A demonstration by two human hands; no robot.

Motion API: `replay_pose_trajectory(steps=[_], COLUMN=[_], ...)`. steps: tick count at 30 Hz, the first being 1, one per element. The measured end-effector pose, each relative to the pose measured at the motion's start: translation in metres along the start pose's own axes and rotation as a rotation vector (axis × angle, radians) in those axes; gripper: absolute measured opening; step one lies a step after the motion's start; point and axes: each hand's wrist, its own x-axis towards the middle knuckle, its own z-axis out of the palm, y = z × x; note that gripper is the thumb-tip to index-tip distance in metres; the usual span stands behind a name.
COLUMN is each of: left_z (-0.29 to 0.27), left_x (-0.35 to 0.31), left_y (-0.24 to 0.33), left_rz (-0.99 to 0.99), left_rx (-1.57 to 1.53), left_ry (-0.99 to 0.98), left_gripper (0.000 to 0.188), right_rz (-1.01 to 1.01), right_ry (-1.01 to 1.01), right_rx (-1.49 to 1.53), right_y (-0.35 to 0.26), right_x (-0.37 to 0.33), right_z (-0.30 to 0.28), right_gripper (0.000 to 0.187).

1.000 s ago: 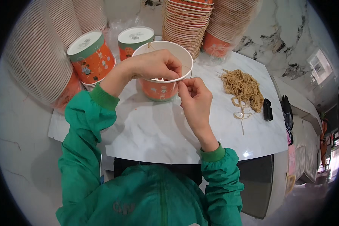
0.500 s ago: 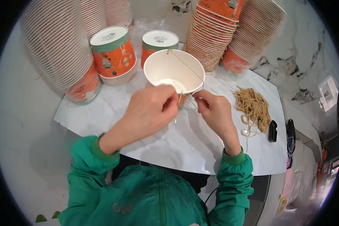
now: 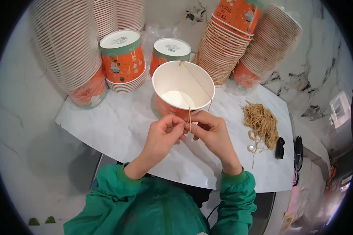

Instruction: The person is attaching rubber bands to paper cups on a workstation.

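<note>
A white-lined paper bucket (image 3: 169, 84) with an orange outside stands mouth up at the middle of the table. A thin tan string (image 3: 194, 77) is fixed at its far rim, runs over the opening and hangs past the right rim. At the near rim the string comes down to my fingers. My left hand (image 3: 161, 135) pinches there just below the rim, its fingertips against those of my right hand (image 3: 212, 135). The right thumb and forefinger are closed on the string too. The string's very end is hidden among the fingertips.
A heap of tan strings (image 3: 262, 123) lies at the right, with a small black object (image 3: 279, 147) beside it. Upturned buckets (image 3: 123, 64) and a tall wrapped stack (image 3: 66, 51) stand at the back left. Another stack with strings (image 3: 223, 45) rises at the back right.
Both hands have come together and closer to me, below the near rim. They were apart with the string stretched between them. The bucket's inside now shows more fully.
</note>
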Motion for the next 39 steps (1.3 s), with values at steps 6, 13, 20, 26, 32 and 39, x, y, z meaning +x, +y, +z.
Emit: replay_pose_trajectory(steps=[6,13,20,26,32,39], left_z=[0.004,0.007,0.015,0.009,0.004,0.010], left_x=[-0.010,-0.002,-0.004,-0.004,0.000,0.003], left_y=[0.004,-0.008,-0.010,-0.009,-0.017,0.006], left_rz=[0.039,0.430,0.677,0.627,0.477,0.501], left_rx=[0.113,0.549,0.968,0.814,0.566,0.432], left_ry=[-0.004,0.097,0.229,0.132,-0.032,0.186], left_gripper=[0.014,0.006,0.004,0.014,0.016,0.017], right_rz=[-0.078,-0.012,-0.279,-0.412,-0.433,-0.465], right_ry=[0.118,0.136,0.249,0.321,0.353,0.354], right_rx=[0.018,0.005,-0.284,-0.450,-0.532,-0.624], right_y=[0.004,0.006,0.021,0.021,0.018,0.015], right_x=[-0.012,-0.010,-0.010,-0.010,-0.012,-0.016], right_z=[0.010,0.013,0.027,0.029,0.029,0.032], right_gripper=[0.009,0.012,0.011,0.015,0.018,0.022])
